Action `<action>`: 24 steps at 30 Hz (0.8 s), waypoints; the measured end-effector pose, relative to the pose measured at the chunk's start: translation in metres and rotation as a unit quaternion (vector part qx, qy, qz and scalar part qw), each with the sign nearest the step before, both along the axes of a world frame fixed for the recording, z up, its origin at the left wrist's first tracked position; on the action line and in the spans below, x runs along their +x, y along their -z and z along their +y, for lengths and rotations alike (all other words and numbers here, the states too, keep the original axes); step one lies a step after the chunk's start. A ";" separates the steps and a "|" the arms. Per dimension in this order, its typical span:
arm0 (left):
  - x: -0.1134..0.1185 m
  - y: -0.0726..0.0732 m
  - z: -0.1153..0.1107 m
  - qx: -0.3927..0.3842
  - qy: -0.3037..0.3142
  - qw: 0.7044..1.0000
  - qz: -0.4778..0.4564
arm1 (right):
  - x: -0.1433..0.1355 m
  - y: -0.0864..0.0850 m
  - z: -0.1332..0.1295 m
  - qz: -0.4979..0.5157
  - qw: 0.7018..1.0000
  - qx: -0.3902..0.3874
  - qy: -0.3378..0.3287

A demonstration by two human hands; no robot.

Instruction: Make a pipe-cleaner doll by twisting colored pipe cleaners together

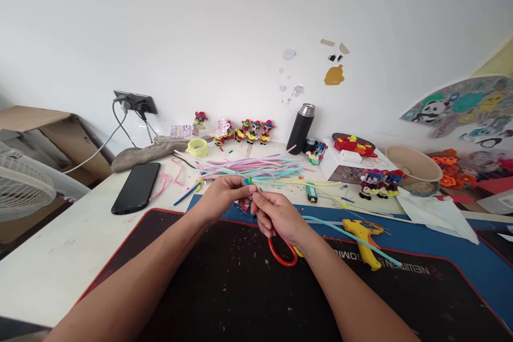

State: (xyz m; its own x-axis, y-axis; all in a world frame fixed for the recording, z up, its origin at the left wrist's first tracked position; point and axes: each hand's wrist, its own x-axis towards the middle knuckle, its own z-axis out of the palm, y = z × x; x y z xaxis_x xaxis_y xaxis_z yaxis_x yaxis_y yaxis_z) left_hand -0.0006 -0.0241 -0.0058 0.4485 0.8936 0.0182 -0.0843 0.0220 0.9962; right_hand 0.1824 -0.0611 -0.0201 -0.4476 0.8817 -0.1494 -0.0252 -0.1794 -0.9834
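Observation:
My left hand (225,195) pinches a small green and blue piece (249,180) above the black mat (224,288). Right beside it, my right hand (278,212) meets it with thumb and finger pressed together at the same piece. Red-handled scissors (282,262) hang from the curled fingers of my right hand, their blades mostly hidden. Behind the hands lies a bundle of pink, purple and light blue fuzzy stems (256,164). A light blue stem (352,236) stretches over the mat to the right.
A yellow glue gun (364,243) lies right of my hands. Farther back stand a black thermos (301,129), small figures (254,132) and a white box (345,163). Yellow tape (197,147) and a black phone (136,188) are at the left, near a fan (24,187).

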 end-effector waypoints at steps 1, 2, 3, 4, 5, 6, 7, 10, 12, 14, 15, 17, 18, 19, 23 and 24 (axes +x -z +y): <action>0.001 0.001 0.000 0.006 -0.009 1.000 0.007 | -0.001 0.001 0.000 -0.028 0.999 0.023 0.008; 0.001 0.002 0.001 0.012 -0.022 1.000 0.015 | -0.001 0.001 -0.001 -0.061 0.997 0.051 0.016; 0.001 0.003 0.001 0.019 -0.038 0.999 0.024 | -0.002 0.002 -0.001 -0.094 0.992 0.082 0.025; 0.001 0.004 0.001 0.028 -0.058 0.997 0.035 | -0.002 0.002 -0.001 -0.126 0.985 0.112 0.034; 0.001 0.004 0.002 0.039 -0.078 0.995 0.046 | -0.003 0.002 -0.002 -0.153 0.978 0.138 0.043; 0.000 0.004 0.002 0.050 -0.096 0.993 0.056 | -0.003 0.002 -0.003 -0.176 0.970 0.159 0.051; 0.000 0.004 0.002 0.059 -0.109 0.990 0.066 | -0.003 0.003 -0.003 -0.194 0.964 0.174 0.057; -0.002 0.003 0.002 0.072 -0.119 0.987 0.081 | -0.004 0.003 -0.004 -0.209 0.958 0.186 0.069; -0.002 0.003 0.002 0.068 -0.109 0.988 0.081 | -0.004 0.003 -0.003 -0.198 0.962 0.176 0.071; -0.001 0.004 0.001 0.064 -0.100 0.990 0.075 | -0.004 0.003 -0.003 -0.187 0.965 0.170 0.071; -0.001 0.004 0.001 0.063 -0.098 0.991 0.072 | -0.004 0.003 -0.003 -0.183 0.966 0.169 0.071; 0.000 0.005 0.001 0.059 -0.096 0.992 0.062 | -0.004 0.002 -0.003 -0.171 0.969 0.164 0.072; 0.001 0.005 0.001 0.055 -0.095 0.992 0.056 | -0.004 0.001 -0.003 -0.164 0.971 0.159 0.072; 0.001 0.006 0.002 0.050 -0.093 0.993 0.049 | -0.004 0.001 -0.003 -0.155 0.973 0.153 0.070; 0.000 0.006 0.003 0.036 -0.089 0.995 0.033 | -0.003 0.001 -0.003 -0.122 0.981 0.136 0.062; -0.001 0.005 0.003 0.039 -0.092 0.994 0.036 | -0.003 0.001 -0.003 -0.113 0.983 0.132 0.062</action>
